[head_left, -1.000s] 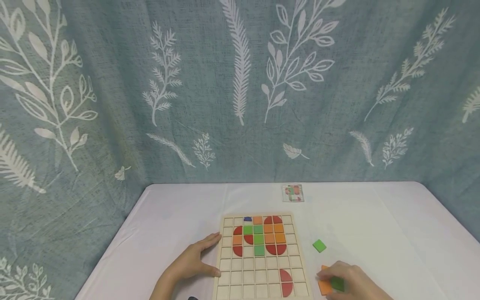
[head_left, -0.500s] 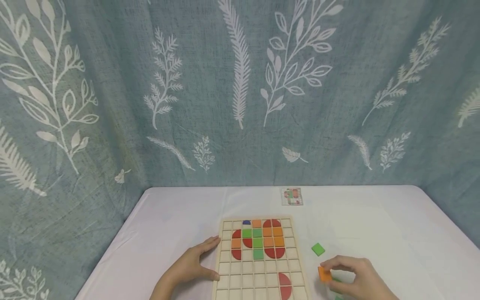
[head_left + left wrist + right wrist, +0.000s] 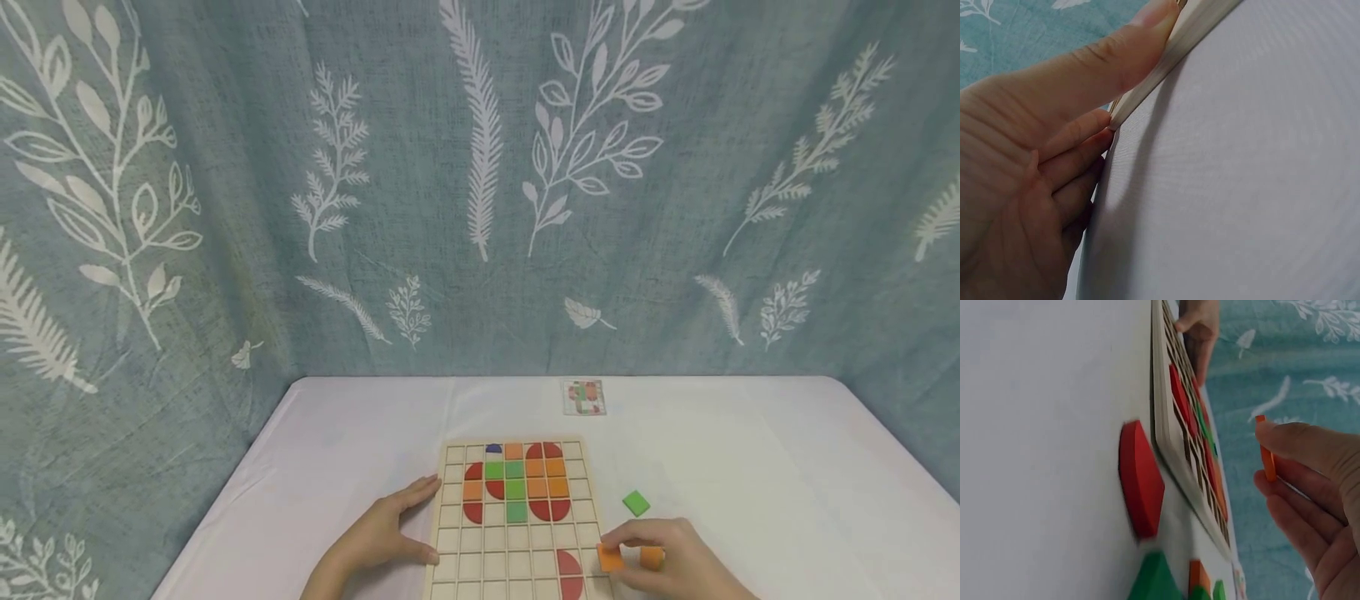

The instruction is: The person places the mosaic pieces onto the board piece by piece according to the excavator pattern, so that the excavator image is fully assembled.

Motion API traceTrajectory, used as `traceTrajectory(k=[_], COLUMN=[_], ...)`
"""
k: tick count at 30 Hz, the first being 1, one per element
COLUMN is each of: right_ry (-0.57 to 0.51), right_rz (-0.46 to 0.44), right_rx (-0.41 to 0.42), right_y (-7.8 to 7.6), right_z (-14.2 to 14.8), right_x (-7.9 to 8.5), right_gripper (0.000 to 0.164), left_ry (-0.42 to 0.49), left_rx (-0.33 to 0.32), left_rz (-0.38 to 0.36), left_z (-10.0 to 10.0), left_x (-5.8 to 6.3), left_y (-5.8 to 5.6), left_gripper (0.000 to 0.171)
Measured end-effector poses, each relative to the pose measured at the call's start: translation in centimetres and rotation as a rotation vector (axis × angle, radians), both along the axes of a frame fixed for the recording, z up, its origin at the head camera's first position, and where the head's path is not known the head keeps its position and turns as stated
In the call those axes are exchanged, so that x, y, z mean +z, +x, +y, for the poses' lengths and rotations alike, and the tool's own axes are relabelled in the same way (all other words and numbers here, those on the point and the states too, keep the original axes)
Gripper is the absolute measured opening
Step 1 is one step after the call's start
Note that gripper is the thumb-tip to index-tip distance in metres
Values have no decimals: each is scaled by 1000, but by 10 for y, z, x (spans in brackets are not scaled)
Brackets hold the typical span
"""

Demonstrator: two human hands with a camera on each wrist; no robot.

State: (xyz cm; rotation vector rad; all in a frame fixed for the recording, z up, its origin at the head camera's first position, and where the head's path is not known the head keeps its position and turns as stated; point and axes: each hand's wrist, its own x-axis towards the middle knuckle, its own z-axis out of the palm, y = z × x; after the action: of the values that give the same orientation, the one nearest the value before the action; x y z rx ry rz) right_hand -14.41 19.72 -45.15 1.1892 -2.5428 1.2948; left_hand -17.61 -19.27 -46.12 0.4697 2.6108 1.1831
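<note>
A wooden grid board (image 3: 495, 567) lies on the table, with red quarter-round tiles (image 3: 560, 509), orange square tiles, green square tiles (image 3: 516, 512) and a small blue piece (image 3: 493, 448) in its cells. My left hand (image 3: 378, 533) rests against the board's left edge, thumb and fingers spread apart along the rim. Over the board's right edge, my right hand (image 3: 663, 554) pinches an orange square tile (image 3: 611, 558) between thumb and fingers. The right wrist view shows that tile (image 3: 1268, 456) edge-on, held up off the surface.
Right of the board lie a green square tile (image 3: 636, 502) and another orange tile (image 3: 652, 557). The right wrist view also shows a loose red tile (image 3: 1141, 481) and a green piece (image 3: 1155, 581). A small pattern card (image 3: 584, 397) lies behind the board; a patterned curtain (image 3: 480, 317) hangs beyond.
My right hand has picked up an orange tile from the table and carried it left to the board's right edge. The left hand has stayed at the board.
</note>
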Motion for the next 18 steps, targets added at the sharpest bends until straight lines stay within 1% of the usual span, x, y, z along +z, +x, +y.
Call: traceTrajectory(k=[2, 4, 10, 13, 16, 18], right_ry=[-2, 4, 23, 57, 108, 138], right_rz=[8, -36, -100, -158, -255, -270], right_rx=[23, 32, 76, 68, 51, 43], right_y=[-1, -2, -2, -2, 0, 1], right_z=[-9, -19, -48, -59, -67, -71], right_x=[0, 0, 0, 1, -1, -3], right_gripper=[20, 19, 21, 24, 24, 22], left_ry=[-10, -21, -25, -24, -11, -1], left_rx=[5, 9, 7, 3, 5, 5], left_rz=[1, 3, 18, 22, 14, 8], left_z=[0, -1, 1, 1, 1, 1], left_x=[0, 0, 1, 2, 2, 2], left_y=[0, 0, 0, -1, 0, 1], left_gripper=[98, 99, 97, 97, 97, 96])
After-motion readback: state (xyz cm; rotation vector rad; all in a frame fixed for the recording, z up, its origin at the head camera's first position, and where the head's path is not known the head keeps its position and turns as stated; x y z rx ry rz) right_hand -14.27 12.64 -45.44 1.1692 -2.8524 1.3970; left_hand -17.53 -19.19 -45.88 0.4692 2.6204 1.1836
